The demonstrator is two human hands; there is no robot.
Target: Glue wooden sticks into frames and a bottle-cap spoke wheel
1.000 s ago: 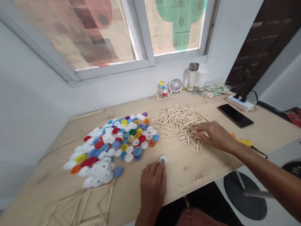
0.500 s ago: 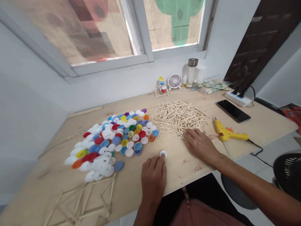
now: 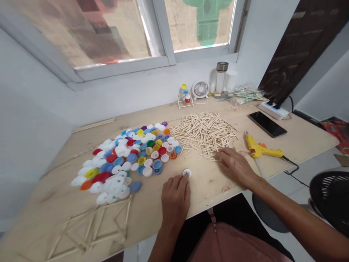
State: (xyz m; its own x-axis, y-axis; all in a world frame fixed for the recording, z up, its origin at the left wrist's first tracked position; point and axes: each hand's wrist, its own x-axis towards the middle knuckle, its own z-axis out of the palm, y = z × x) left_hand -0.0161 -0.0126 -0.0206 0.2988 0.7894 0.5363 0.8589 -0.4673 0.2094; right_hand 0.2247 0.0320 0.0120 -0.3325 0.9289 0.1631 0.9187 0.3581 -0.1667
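Observation:
My left hand (image 3: 176, 196) lies palm down near the table's front edge, its fingers stretched forward and loosely side by side. Its index fingertip touches a small white bottle cap (image 3: 187, 172) with a dark printed mark, flat on the wood. Farther right, my right hand (image 3: 235, 165) rests with fingers extended at the near edge of a heap of short wooden sticks (image 3: 205, 129). No stick shows in its grip, though its fingertips are partly hidden. To the left spreads a large pile of coloured bottle caps (image 3: 132, 157).
A yellow glue gun (image 3: 263, 150) with a cord lies right of my right hand, below a black phone (image 3: 267, 124). Glued stick frames (image 3: 89, 229) lie front left. Along the back stand a small stick-and-cap model (image 3: 185, 98), a white fan (image 3: 200, 89), a bottle (image 3: 220, 80) and a power strip (image 3: 273, 110).
The camera view has shifted slightly, moving the whole scene up and left. Both hands stay in nearly the same places, the left finger still at the white cap.

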